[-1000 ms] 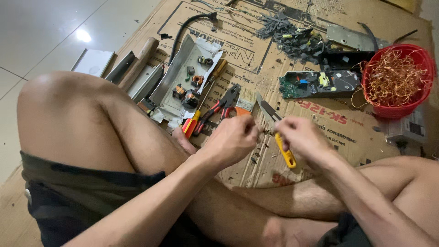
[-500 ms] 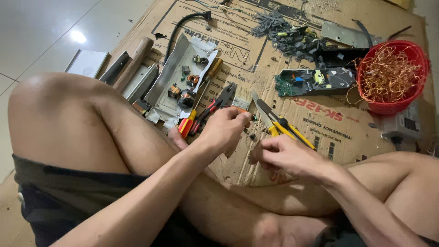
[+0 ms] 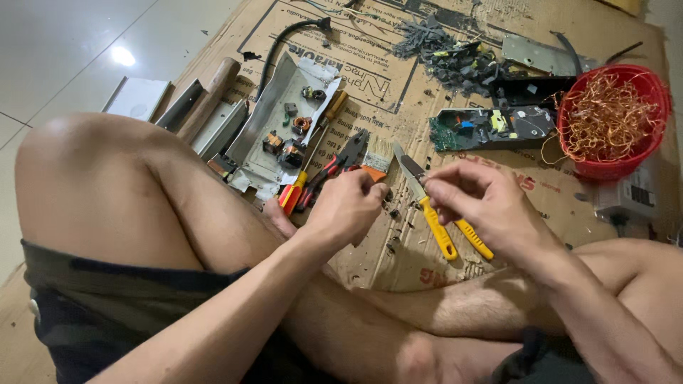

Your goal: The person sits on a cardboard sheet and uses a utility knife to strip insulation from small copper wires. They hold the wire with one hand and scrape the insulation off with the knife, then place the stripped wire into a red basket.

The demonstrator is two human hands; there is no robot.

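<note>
Near the middle of the frame, the right hand is curling its fingers, apparently pinching something too small to tell, just above the yellow-handled pliers lying on the cardboard. The left hand is resting beside it, fingers curled; whether it is pinching anything cannot be told.

Two hands: left hand, right hand. One yellow-handled pliers. One red-handled pliers. One screwdriver. One red bowl of copper wire. One green circuit board. One wooden handle. One cardboard sheet.

Left hand fisted, knuckles up; right hand raised, fingers pinched.
</note>
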